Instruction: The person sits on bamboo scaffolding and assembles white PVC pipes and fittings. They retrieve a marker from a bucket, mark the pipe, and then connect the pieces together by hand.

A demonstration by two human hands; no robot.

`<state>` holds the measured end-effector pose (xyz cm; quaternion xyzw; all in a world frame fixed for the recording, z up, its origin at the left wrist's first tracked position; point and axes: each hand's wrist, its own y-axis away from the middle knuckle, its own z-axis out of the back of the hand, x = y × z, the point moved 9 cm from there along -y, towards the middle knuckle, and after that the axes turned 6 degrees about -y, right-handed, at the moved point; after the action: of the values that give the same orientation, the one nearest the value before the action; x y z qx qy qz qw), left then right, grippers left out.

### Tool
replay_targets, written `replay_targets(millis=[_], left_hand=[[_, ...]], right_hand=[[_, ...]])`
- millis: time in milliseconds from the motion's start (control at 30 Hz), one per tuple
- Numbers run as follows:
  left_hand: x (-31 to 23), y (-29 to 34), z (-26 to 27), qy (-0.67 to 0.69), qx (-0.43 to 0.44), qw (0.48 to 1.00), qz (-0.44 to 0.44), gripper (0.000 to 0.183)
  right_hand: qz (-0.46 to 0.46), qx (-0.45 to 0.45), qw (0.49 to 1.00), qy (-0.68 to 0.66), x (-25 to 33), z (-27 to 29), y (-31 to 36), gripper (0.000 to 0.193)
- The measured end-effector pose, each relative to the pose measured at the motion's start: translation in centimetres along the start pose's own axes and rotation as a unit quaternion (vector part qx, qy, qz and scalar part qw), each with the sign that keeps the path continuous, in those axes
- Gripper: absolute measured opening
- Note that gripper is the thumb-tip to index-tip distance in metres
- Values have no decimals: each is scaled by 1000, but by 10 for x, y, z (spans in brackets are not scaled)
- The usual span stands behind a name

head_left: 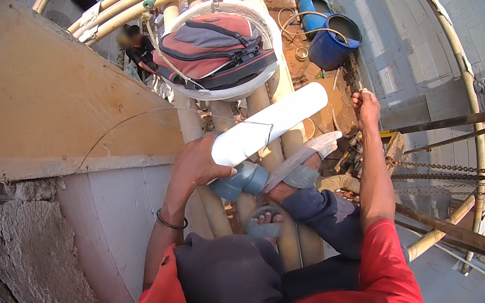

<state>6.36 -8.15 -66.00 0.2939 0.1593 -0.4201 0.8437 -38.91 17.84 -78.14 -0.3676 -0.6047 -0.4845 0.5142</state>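
white pipe (270, 124) sits clamped in the left hand (199, 162), reaching out to that hand's right over bamboo poles (212, 202); right hand (367, 107) is fisted tight around a thin wire (357, 80), just right of the pipe's far end.

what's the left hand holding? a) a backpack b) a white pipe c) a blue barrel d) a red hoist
b: the left hand grips one end of the white pipe, which slants up to the right above the bamboo poles; the backpack lies apart in a white basin.
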Motion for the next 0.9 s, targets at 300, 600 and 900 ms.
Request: replay_targets(millis=[300, 600, 900], left_hand=[[14, 40, -21, -79, 38, 994, 59, 74], [34, 27, -42, -59, 32, 998, 19, 78], [17, 13, -2, -20, -44, 999, 3, 68]], right_hand=[[611, 308, 689, 240, 201, -190, 296, 29], [620, 468, 570, 268, 179, -278, 433, 44], [624, 219, 685, 307, 244, -279, 310, 16]])
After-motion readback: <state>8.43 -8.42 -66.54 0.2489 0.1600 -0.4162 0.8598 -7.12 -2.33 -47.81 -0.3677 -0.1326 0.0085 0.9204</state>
